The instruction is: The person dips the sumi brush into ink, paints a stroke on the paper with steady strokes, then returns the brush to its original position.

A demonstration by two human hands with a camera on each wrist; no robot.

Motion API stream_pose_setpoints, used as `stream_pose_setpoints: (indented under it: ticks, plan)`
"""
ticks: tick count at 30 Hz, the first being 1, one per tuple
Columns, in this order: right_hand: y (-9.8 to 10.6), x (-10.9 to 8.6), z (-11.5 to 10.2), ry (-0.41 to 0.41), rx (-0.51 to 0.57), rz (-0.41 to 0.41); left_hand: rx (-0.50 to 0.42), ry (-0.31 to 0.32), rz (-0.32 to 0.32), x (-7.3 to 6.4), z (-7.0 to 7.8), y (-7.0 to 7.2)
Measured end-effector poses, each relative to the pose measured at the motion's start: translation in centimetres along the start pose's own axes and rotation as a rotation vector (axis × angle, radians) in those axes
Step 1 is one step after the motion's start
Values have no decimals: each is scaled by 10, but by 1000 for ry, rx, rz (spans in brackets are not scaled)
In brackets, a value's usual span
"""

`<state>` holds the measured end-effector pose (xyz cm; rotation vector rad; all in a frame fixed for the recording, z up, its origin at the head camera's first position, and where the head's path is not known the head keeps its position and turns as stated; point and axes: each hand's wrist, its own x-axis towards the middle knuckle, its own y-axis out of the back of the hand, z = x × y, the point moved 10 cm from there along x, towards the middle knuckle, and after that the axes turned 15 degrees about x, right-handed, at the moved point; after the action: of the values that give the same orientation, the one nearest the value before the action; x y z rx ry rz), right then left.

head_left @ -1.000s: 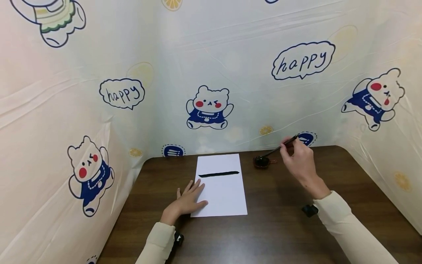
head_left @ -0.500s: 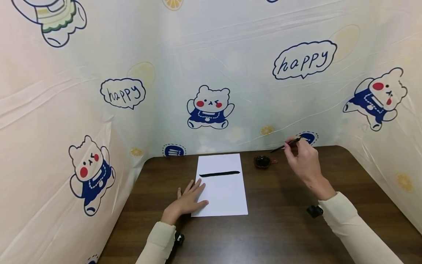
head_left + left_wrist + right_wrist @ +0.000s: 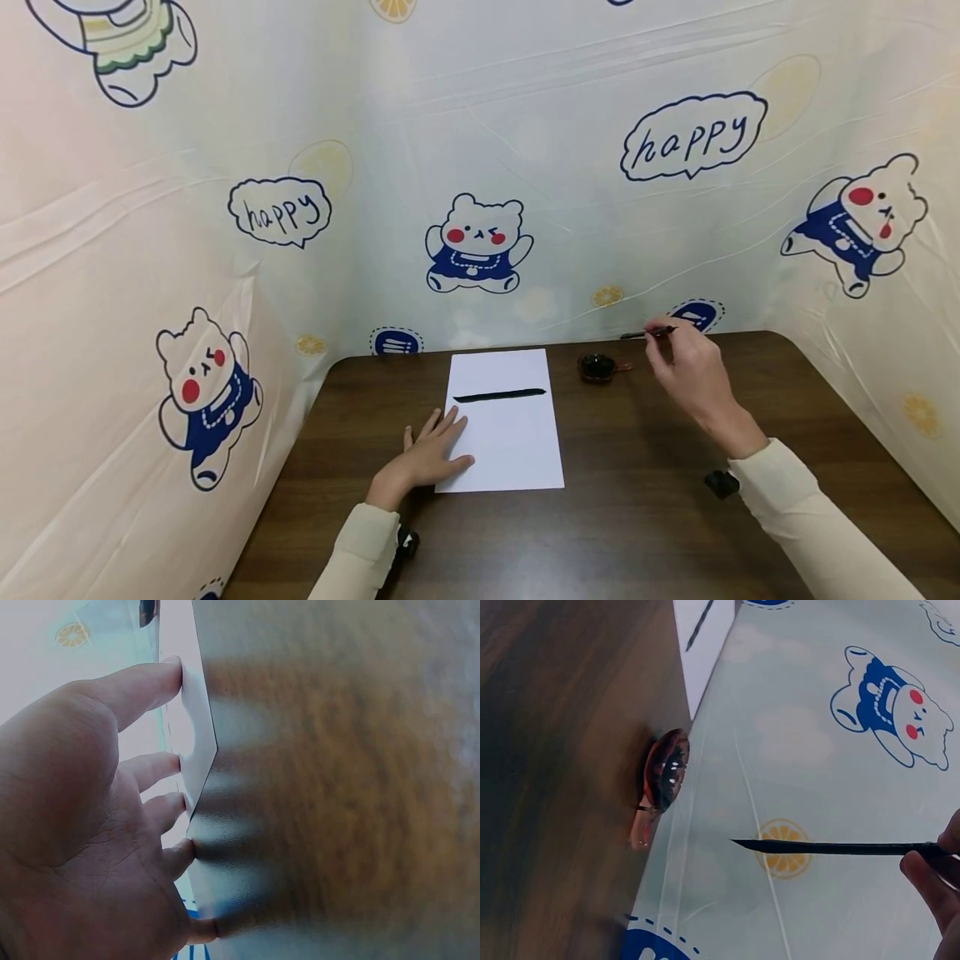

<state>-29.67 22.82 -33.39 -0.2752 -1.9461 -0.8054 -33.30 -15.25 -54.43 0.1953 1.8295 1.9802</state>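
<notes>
A white sheet of paper [image 3: 513, 442] lies on the table with one thick black stroke [image 3: 499, 396] across its upper half. My left hand [image 3: 423, 458] rests on the sheet's left edge with fingers spread; in the left wrist view the thumb [image 3: 142, 690] touches the paper. Right of the sheet, my right hand [image 3: 693, 371] pinches a writing brush [image 3: 832, 848] held roughly level in the air. Its dark bristles come to a point. Below and left of the brush tip sits a small reddish-brown dish [image 3: 597, 369] with a short handle, holding black ink.
The brown wooden table [image 3: 630, 533] has rounded back corners. A pale printed curtain [image 3: 562, 208] with bears and speech bubbles hangs close behind its back edge and along both sides. A dark device [image 3: 722, 483] is worn at the right wrist.
The brush has come up out of the ink dish and tilted from slanted to nearly level. My right hand has shifted slightly right. The left hand and the paper have stayed put.
</notes>
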Motion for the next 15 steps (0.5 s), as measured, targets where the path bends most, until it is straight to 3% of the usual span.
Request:
stream_pose_setpoints:
  ticks: [15]
  plan:
    - [-19, -19, -11, 186, 36, -114, 10, 3, -8, 0, -1, -1]
